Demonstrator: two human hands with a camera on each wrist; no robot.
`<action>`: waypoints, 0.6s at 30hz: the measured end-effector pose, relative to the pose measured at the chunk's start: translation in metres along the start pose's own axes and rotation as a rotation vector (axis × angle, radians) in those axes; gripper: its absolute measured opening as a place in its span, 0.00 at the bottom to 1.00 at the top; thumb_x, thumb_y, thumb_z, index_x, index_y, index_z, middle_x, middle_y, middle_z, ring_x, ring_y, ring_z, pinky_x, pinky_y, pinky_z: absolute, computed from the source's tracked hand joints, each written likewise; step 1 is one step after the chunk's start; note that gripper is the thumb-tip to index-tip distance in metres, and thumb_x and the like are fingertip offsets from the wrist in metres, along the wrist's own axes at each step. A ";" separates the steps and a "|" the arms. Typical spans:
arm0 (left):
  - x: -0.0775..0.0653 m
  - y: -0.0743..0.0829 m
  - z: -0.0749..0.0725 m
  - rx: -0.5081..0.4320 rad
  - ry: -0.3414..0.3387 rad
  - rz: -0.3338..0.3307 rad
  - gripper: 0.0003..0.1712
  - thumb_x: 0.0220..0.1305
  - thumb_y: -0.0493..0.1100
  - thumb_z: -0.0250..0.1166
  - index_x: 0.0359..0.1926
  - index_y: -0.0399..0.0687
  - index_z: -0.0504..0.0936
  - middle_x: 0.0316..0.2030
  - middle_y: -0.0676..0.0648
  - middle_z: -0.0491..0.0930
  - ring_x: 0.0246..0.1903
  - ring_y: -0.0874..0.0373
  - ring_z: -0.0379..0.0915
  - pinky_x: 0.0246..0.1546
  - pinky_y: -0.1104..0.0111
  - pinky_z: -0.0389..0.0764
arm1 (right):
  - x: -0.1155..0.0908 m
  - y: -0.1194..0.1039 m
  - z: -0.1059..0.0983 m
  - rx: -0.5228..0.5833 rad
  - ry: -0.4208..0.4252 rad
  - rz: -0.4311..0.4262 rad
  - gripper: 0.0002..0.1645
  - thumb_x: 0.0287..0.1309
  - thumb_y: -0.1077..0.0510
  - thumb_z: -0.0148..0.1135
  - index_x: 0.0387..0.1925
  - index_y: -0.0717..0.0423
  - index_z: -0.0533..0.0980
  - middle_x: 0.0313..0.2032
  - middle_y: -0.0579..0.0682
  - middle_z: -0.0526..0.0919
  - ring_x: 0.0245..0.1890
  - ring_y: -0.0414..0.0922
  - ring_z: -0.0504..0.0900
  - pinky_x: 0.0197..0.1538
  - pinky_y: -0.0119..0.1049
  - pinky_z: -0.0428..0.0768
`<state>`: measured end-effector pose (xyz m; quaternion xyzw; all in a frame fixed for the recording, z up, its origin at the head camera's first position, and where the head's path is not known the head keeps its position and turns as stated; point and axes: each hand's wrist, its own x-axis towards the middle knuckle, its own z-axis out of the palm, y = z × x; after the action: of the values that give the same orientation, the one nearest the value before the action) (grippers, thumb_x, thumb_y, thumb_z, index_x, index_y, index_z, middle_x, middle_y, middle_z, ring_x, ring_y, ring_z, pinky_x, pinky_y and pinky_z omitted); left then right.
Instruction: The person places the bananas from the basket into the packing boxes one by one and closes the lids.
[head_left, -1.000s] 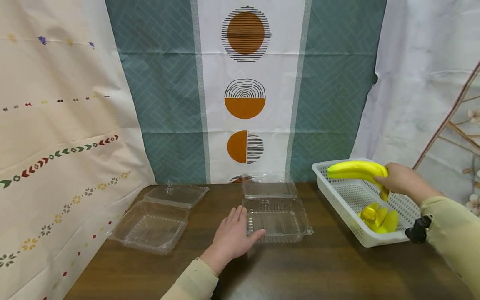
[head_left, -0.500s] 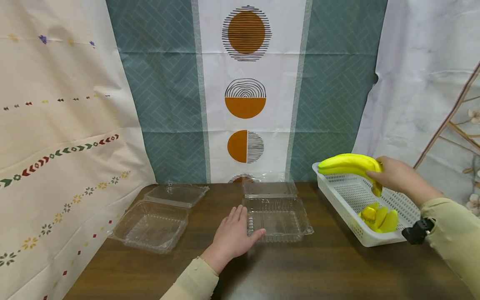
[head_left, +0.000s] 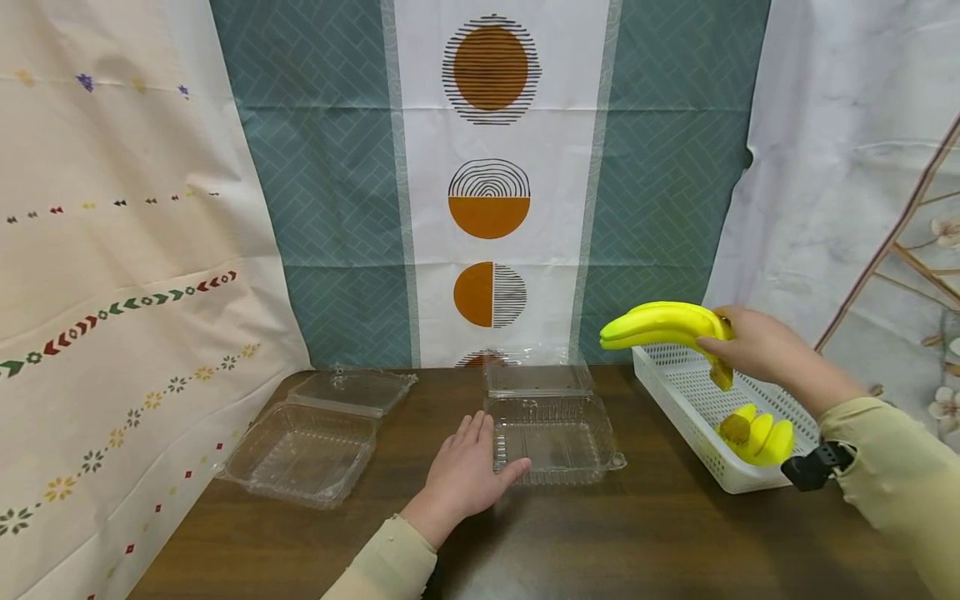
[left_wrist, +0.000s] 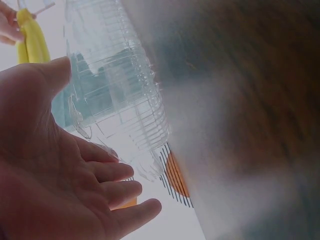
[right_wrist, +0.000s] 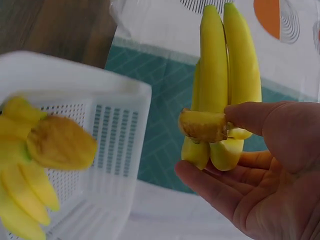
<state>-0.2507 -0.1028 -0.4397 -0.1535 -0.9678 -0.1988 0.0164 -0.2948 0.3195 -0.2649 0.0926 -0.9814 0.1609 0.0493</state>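
Note:
My right hand (head_left: 761,343) grips a bunch of yellow bananas (head_left: 656,323) by its stem end, in the air above the left edge of a white basket (head_left: 693,433). In the right wrist view, thumb and fingers close around that bunch (right_wrist: 214,65), whose brown cut stem faces the camera. Another bunch of bananas (head_left: 772,442) lies in the basket. My left hand (head_left: 467,475) is at the left side of a clear plastic clamshell box (head_left: 558,442) with its lid up, fingers straight and thumb spread. The left wrist view shows the palm facing the box (left_wrist: 120,85); whether they touch is hard to tell.
A second clear clamshell box (head_left: 303,450), also with its lid back, stands on the left of the brown wooden table (head_left: 585,542). Patterned cloths hang behind the table and on both sides, with the teal and white cloth (head_left: 667,167) at the back.
The right hand has moved left and slightly up with the banana bunch, from over the basket's middle to beyond its left edge. My left hand has stayed in place.

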 end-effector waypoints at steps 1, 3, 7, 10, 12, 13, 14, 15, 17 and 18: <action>0.000 0.000 0.000 0.000 -0.001 -0.001 0.61 0.76 0.76 0.61 0.85 0.32 0.60 0.85 0.34 0.56 0.85 0.37 0.50 0.81 0.41 0.60 | 0.000 -0.003 0.001 0.003 0.001 0.000 0.28 0.80 0.50 0.64 0.59 0.74 0.71 0.29 0.51 0.83 0.33 0.53 0.79 0.41 0.53 0.77; 0.000 0.000 0.000 -0.001 -0.005 -0.002 0.61 0.76 0.77 0.60 0.85 0.33 0.59 0.85 0.34 0.56 0.85 0.37 0.50 0.81 0.41 0.60 | 0.000 -0.010 0.003 0.004 0.004 -0.001 0.30 0.80 0.50 0.65 0.61 0.75 0.70 0.30 0.54 0.82 0.33 0.53 0.79 0.41 0.53 0.77; 0.000 0.001 -0.001 -0.006 -0.006 0.000 0.61 0.76 0.77 0.61 0.85 0.33 0.60 0.85 0.34 0.56 0.85 0.37 0.50 0.81 0.40 0.59 | 0.001 -0.021 0.009 0.005 0.016 -0.015 0.32 0.79 0.50 0.66 0.62 0.76 0.70 0.33 0.56 0.82 0.33 0.54 0.79 0.40 0.53 0.78; 0.001 0.001 -0.001 -0.011 -0.007 0.000 0.61 0.76 0.76 0.61 0.85 0.32 0.59 0.85 0.34 0.56 0.85 0.37 0.49 0.81 0.40 0.59 | 0.004 -0.029 0.015 0.009 0.025 -0.029 0.32 0.78 0.51 0.67 0.62 0.76 0.71 0.34 0.56 0.83 0.32 0.52 0.79 0.39 0.52 0.79; 0.001 0.000 -0.001 -0.013 -0.010 -0.004 0.61 0.76 0.76 0.61 0.85 0.33 0.59 0.85 0.34 0.56 0.85 0.37 0.49 0.81 0.40 0.59 | 0.005 -0.035 0.019 0.015 0.025 -0.030 0.33 0.79 0.50 0.68 0.64 0.76 0.71 0.35 0.56 0.83 0.32 0.52 0.79 0.39 0.51 0.79; 0.001 0.000 0.000 -0.014 -0.012 -0.007 0.61 0.76 0.76 0.62 0.85 0.33 0.59 0.85 0.34 0.56 0.85 0.37 0.49 0.81 0.40 0.58 | 0.006 -0.038 0.021 0.020 0.021 -0.031 0.33 0.79 0.50 0.68 0.64 0.76 0.71 0.35 0.56 0.83 0.33 0.52 0.79 0.40 0.51 0.79; 0.001 0.000 0.000 -0.015 -0.014 -0.009 0.61 0.76 0.76 0.61 0.85 0.33 0.59 0.85 0.35 0.56 0.85 0.37 0.49 0.81 0.40 0.58 | 0.006 -0.041 0.023 0.026 0.017 -0.030 0.34 0.79 0.50 0.68 0.65 0.76 0.70 0.35 0.56 0.83 0.33 0.53 0.79 0.40 0.51 0.79; 0.001 0.000 0.000 -0.017 -0.015 -0.011 0.61 0.75 0.76 0.62 0.85 0.33 0.59 0.85 0.35 0.56 0.85 0.37 0.49 0.81 0.40 0.58 | 0.006 -0.044 0.025 0.032 0.012 -0.029 0.34 0.79 0.50 0.68 0.66 0.76 0.70 0.36 0.56 0.83 0.33 0.52 0.79 0.40 0.51 0.79; 0.000 0.000 0.000 -0.017 -0.020 -0.014 0.61 0.75 0.77 0.61 0.86 0.34 0.59 0.86 0.36 0.56 0.85 0.38 0.48 0.81 0.40 0.58 | 0.006 -0.050 0.029 0.050 -0.001 -0.036 0.35 0.79 0.50 0.68 0.67 0.76 0.69 0.36 0.56 0.83 0.33 0.52 0.79 0.41 0.51 0.80; 0.000 0.000 0.000 -0.017 -0.020 -0.013 0.61 0.75 0.77 0.61 0.86 0.34 0.60 0.85 0.36 0.56 0.85 0.38 0.49 0.81 0.40 0.58 | 0.006 -0.053 0.032 0.060 -0.009 -0.039 0.35 0.79 0.49 0.68 0.67 0.75 0.69 0.36 0.56 0.83 0.33 0.52 0.79 0.40 0.50 0.80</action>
<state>-0.2504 -0.1024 -0.4398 -0.1493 -0.9672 -0.2055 0.0043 -0.2927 0.2591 -0.2777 0.1139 -0.9743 0.1888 0.0452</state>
